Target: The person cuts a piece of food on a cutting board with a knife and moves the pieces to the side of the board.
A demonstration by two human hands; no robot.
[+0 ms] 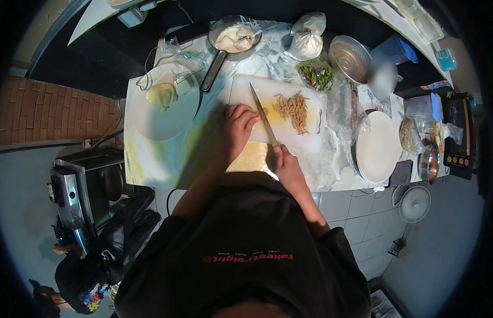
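Note:
My right hand (287, 165) is closed round the handle of a kitchen knife (261, 112), whose blade points away from me across the white cutting board (246, 87). To the left of the blade, my left hand (241, 126) rests on the board with its fingers curled together; what they hold, if anything, is hidden. A pile of thin brown strips (294, 110) lies on the board, right of the knife. Between the pile and the blade the board has a yellowish tint.
A large pale plate (156, 127) with a greenish vegetable piece stands left. Behind are a pan (221, 55) with white contents, a bag of green chillies (316, 75) and a metal bowl (348, 58). An oval white plate (378, 148) sits right. Another person (92, 275) is at lower left.

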